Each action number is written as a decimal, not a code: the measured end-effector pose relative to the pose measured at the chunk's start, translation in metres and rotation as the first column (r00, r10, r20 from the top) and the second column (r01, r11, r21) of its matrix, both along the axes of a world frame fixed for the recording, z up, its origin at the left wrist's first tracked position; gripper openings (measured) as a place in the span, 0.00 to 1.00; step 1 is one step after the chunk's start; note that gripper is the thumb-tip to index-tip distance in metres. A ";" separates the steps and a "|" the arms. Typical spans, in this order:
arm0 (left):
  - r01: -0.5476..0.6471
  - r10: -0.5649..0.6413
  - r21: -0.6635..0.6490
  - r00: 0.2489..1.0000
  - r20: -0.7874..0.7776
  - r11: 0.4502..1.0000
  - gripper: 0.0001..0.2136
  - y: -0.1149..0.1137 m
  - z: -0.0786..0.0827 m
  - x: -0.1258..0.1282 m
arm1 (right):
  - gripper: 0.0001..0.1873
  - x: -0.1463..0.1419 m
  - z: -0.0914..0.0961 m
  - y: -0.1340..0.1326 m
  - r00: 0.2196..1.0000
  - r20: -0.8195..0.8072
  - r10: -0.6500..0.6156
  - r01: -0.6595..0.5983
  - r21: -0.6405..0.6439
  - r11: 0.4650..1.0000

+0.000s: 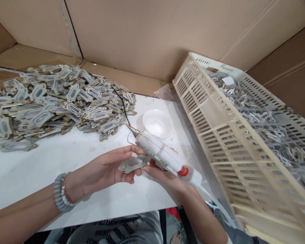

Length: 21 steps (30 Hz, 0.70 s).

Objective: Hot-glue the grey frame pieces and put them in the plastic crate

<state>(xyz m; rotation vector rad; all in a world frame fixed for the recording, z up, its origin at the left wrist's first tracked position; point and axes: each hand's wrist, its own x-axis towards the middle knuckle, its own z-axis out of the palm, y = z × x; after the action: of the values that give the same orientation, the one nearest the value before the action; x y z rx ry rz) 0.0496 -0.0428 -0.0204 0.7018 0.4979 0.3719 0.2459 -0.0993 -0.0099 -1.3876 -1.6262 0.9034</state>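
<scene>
My left hand (101,169) is closed lightly around a small grey, scalloped plaque (133,164) with an oval centre, held above the white table. The thumb of my right hand (167,178) touches the plaque's right end. That same hand grips a white glue gun (159,149) with a tapered metal tip and an orange-red part near its back. Its tip points up and left, toward a large heap of similar plaques (73,101). The fingers under the glue gun are partly hidden by it.
Behind the glue gun stands a white bowl (157,123). A cream plastic crate (218,135) on the right holds several clear bags of small metallic-looking pieces (264,125). A thin black strip (123,103) lies by the heap. Cardboard walls (142,40) enclose the white table (91,200).
</scene>
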 end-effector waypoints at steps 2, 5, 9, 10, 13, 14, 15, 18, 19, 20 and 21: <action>0.018 -0.018 -0.002 1.000 -0.004 1.000 0.13 -0.001 -0.001 -0.002 | 0.22 0.001 0.000 0.000 0.998 -0.053 0.020 -0.021 -0.017 1.000; 0.005 -0.001 0.078 0.999 -0.047 0.997 0.20 0.002 0.004 -0.005 | 0.17 0.004 0.003 0.000 0.993 -0.117 -0.011 0.000 -0.100 0.995; -0.198 0.247 0.374 0.965 -0.087 0.906 0.17 0.015 0.013 -0.009 | 0.13 0.008 0.005 0.000 0.989 -0.129 -0.066 0.051 -0.116 0.992; -0.276 0.343 0.456 0.937 -0.069 0.846 0.15 0.019 0.015 -0.010 | 0.12 0.008 0.004 0.001 0.990 -0.130 -0.063 0.052 -0.083 0.995; -0.480 0.569 0.582 0.822 0.036 0.656 0.12 0.027 0.015 -0.014 | 0.15 0.007 0.001 0.001 0.998 -0.062 -0.025 0.027 0.021 0.999; -0.526 0.610 0.590 0.789 0.071 0.613 0.12 0.028 0.014 -0.016 | 0.16 0.006 0.000 0.002 0.999 -0.029 -0.013 0.014 0.034 0.999; -0.556 0.637 0.602 0.764 0.100 0.573 0.13 0.029 0.014 -0.017 | 0.16 0.006 -0.001 0.001 1.000 -0.003 -0.004 0.004 0.034 0.999; -0.587 0.695 0.701 0.696 0.181 0.405 0.15 0.026 0.013 -0.021 | 0.12 0.004 -0.005 0.001 1.000 0.017 0.023 -0.023 0.024 0.999; -0.579 0.705 0.739 0.679 0.203 0.344 0.15 0.025 0.012 -0.022 | 0.10 0.004 -0.006 0.001 0.999 0.021 0.033 -0.034 0.034 0.999; -0.566 0.711 0.771 0.667 0.223 0.290 0.15 0.024 0.011 -0.022 | 0.10 0.004 -0.006 0.001 0.999 0.025 0.035 -0.037 0.056 0.998; -0.553 0.713 0.794 0.661 0.235 0.251 0.15 0.024 0.010 -0.023 | 0.11 0.003 -0.007 0.001 0.999 0.029 0.037 -0.039 0.074 0.997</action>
<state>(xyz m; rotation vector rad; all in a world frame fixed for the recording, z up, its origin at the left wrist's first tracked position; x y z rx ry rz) 0.0266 -0.0189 -0.0100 1.4720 0.7885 1.4361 0.2491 -0.0986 -0.0170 -1.3275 -1.6947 0.8408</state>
